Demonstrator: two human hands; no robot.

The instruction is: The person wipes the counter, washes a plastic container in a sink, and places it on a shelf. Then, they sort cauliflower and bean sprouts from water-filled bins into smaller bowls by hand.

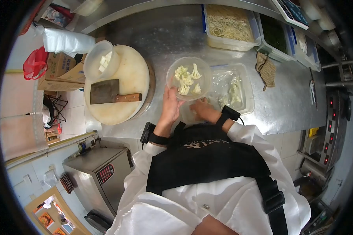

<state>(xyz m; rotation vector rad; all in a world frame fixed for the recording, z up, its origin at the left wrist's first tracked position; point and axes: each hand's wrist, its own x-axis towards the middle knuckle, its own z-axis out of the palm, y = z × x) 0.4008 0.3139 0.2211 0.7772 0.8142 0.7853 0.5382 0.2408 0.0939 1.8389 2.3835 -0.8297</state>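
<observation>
My left hand [171, 105] grips the near left edge of a clear round plastic bowl [171, 74], with the thumb at its side. Several cauliflower florets [184, 78] lie inside that bowl, which is held above the steel counter. Just to the right and nearer my body, my right hand [204, 110] has its fingers bent and pointing down; what they hold, if anything, is hidden. Beneath it shows part of another clear container [187, 114]. Beside the right hand stands a clear rectangular tub [250, 94] with more pale cauliflower pieces [234, 92] in it.
On the left a round cutting board [123, 70] carries a cleaver [106, 92] and a clear bowl [91, 66] with white chunks. Tubs of bean sprouts [229, 25] and dark greens [276, 35] line the back. A brown cloth [265, 70] lies right on the steel counter [286, 102].
</observation>
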